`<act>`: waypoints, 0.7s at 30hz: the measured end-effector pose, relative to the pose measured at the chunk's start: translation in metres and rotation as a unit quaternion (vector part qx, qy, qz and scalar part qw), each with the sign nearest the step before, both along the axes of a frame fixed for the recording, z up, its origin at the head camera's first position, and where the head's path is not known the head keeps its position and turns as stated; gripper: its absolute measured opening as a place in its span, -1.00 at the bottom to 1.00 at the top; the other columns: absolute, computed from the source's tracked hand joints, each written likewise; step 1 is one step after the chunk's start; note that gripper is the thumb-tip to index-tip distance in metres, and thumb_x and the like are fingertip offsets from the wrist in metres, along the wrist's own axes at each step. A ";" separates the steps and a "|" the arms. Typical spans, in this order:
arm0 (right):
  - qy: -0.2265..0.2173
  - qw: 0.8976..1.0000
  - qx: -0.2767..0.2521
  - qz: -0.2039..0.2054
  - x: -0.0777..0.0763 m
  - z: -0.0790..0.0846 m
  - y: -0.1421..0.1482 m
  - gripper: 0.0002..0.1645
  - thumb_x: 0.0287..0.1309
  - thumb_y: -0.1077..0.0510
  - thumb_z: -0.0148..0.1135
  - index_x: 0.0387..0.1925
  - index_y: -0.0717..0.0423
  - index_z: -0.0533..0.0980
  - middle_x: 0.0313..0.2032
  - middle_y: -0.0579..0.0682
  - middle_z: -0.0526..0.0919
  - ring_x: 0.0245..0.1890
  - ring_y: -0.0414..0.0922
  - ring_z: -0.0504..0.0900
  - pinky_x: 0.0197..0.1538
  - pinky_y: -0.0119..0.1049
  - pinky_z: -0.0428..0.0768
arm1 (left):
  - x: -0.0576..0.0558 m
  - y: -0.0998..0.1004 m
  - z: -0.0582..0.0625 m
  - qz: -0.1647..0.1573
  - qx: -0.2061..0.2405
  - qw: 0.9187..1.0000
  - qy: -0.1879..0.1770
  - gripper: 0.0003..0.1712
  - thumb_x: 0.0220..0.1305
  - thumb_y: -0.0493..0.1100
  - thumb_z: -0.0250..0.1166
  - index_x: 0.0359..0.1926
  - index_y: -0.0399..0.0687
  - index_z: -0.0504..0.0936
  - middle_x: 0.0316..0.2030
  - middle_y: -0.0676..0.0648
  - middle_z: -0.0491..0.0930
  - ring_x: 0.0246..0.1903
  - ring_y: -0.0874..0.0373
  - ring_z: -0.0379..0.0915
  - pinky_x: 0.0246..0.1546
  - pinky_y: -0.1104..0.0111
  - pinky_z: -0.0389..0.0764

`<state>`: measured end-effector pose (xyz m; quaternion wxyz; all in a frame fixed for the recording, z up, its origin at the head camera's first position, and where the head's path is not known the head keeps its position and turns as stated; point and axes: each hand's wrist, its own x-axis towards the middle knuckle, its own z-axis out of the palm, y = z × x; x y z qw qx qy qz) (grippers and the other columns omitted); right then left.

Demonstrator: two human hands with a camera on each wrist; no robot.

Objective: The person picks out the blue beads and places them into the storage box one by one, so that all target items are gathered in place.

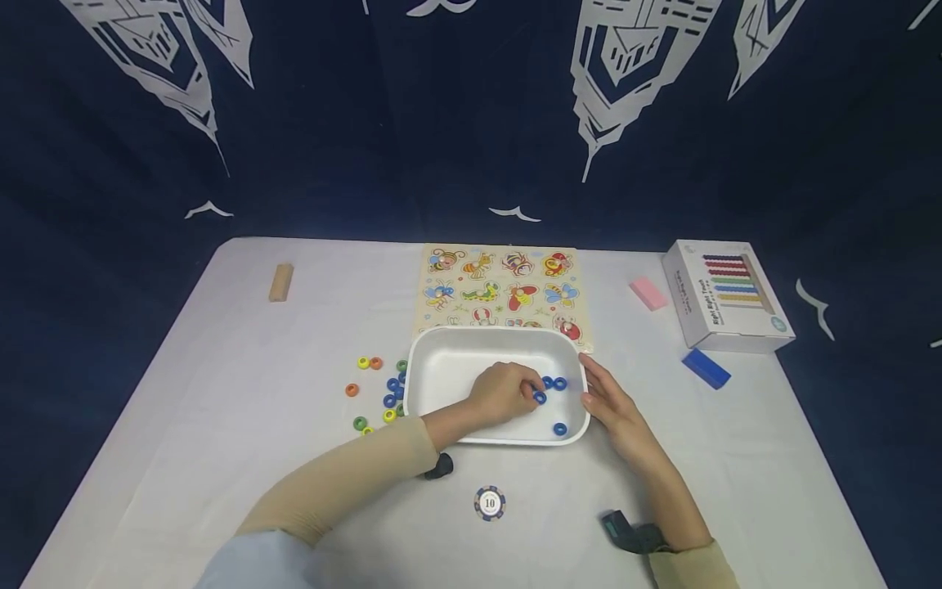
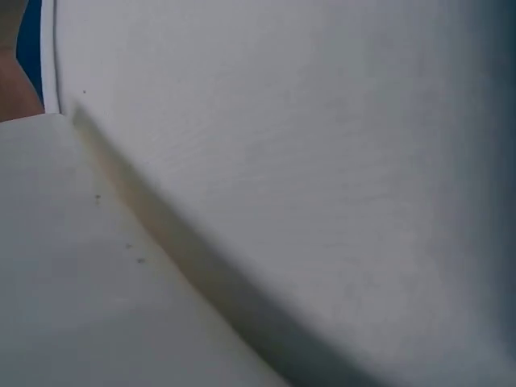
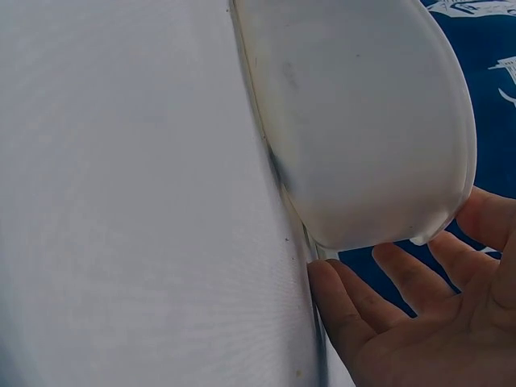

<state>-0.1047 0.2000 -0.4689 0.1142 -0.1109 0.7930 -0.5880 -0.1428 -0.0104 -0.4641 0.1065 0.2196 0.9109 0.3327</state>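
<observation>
Blue beads (image 1: pixel 560 383), small and ring-shaped, each with a hole through the middle. Four visible inside a white tray (image 1: pixel 441 376) with rounded corners, all toward the right end: two side by side, one just below at the fingertips of the left hand (image 1: pixel 504 393), one apart near the lower right corner. Of the hands, left one reaching into the tray, fingers curled, tips at that bead; pinching or merely touching, cannot tell. Right hand (image 1: pixel 618 419) with fingers spread and slightly bent, touching the tray's right end.

More beads (image 1: pixel 389 401) on the white surface (image 1: pixel 184 409) left of the tray, in blue, green, yellow and orange.

On a round chip (image 1: pixel 489 503) below the tray, the number "10". On a white box (image 1: pixel 728 296) at far right, "Right" just legible, remaining print too small to read.

Partly covered by the tray: lower edge of an insect board (image 1: pixel 500 282). Cut off in the right wrist view: the tray, outer wall showing, contents hidden. Left wrist view blurred and pale, hard to make out.
</observation>
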 end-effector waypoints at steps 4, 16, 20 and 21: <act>0.000 1.000 -0.002 -0.001 0.000 0.000 0.000 -0.37 0.26 0.16 -0.10 0.32 -0.18 0.01 0.31 0.12 0.10 0.27 0.08 0.15 0.16 -0.16 0.27 | 0.003 0.001 0.005 -0.012 -0.021 1.000 0.016 -0.67 -0.07 -0.16 0.34 -0.17 0.10 0.61 -0.57 0.22 0.49 -0.54 0.41 0.34 -0.49 0.59 0.33; -0.007 1.000 0.004 -0.014 0.001 0.001 -0.001 -0.38 0.25 0.12 -0.10 0.31 -0.23 0.03 0.30 0.03 0.14 0.27 0.00 0.18 0.21 -0.02 0.17 | 0.039 -0.058 0.056 0.042 0.144 0.980 0.130 -0.63 -0.08 -0.14 0.36 -0.14 0.14 0.59 -0.28 0.19 0.57 -0.27 0.28 0.44 -0.25 0.45 0.46; -0.005 1.000 0.005 -0.015 0.001 0.000 -0.001 -0.39 0.25 0.10 -0.09 0.30 -0.24 0.04 0.30 0.02 0.13 0.28 0.00 0.16 0.21 -0.02 0.16 | 0.051 -0.095 0.068 0.118 0.205 0.961 0.141 -0.66 -0.11 -0.24 0.39 -0.20 0.02 0.62 -0.25 0.13 0.58 -0.19 0.25 0.42 -0.16 0.34 0.44; -0.004 1.000 0.005 -0.015 0.001 0.000 -0.001 -0.39 0.25 0.10 -0.09 0.30 -0.24 0.04 0.31 0.02 0.13 0.28 0.00 0.15 0.21 -0.02 0.15 | 0.054 -0.104 0.072 0.137 0.213 0.957 0.138 -0.66 -0.12 -0.27 0.39 -0.21 -0.03 0.62 -0.23 0.09 0.58 -0.16 0.23 0.41 -0.12 0.32 0.42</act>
